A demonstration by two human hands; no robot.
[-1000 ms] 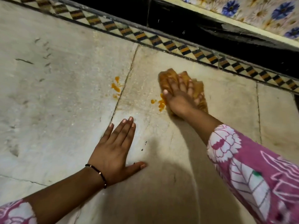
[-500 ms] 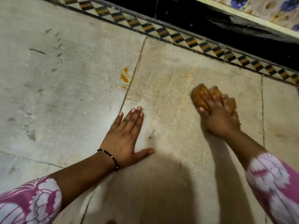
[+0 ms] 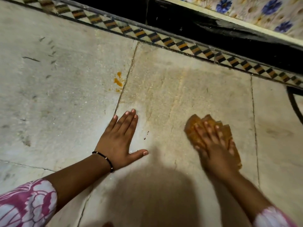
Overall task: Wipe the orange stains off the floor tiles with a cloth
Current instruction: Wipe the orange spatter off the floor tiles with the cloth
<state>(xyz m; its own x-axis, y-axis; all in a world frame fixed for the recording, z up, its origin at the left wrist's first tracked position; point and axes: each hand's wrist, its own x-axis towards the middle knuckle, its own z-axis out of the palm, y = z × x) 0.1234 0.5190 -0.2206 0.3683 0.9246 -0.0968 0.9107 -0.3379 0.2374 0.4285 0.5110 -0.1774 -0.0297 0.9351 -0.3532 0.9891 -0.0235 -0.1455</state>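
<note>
Both hands lie on the floor tiles (image 3: pixel 188 89), well apart from each other. The right hand (image 3: pixel 213 145) presses flat on an orange-brown cloth (image 3: pixel 193 126), fingers spread over it rather than curled around it; the cloth is bunched under the palm and shows beyond the fingertips and along the hand's right side, and this hand is blurred. The left hand (image 3: pixel 118 138) rests palm down on the bare tile with fingers straight and close together and the thumb stretched out to the right, holding nothing; a thin black bracelet (image 3: pixel 105 158) circles its wrist. The orange stains (image 3: pixel 118 81) sit on the neighbouring tile just left of the grout line (image 3: pixel 126 81), beyond the left hand's fingertips and well apart from the cloth. A faint yellowish smear marks the tile between the stains and the cloth. Along the far edge of the floor runs a patterned border strip (image 3: pixel 164 40), with a black skirting (image 3: pixel 213 30) behind it. Pink and white patterned sleeves (image 3: pixel 27 203) cover both forearms.
</note>
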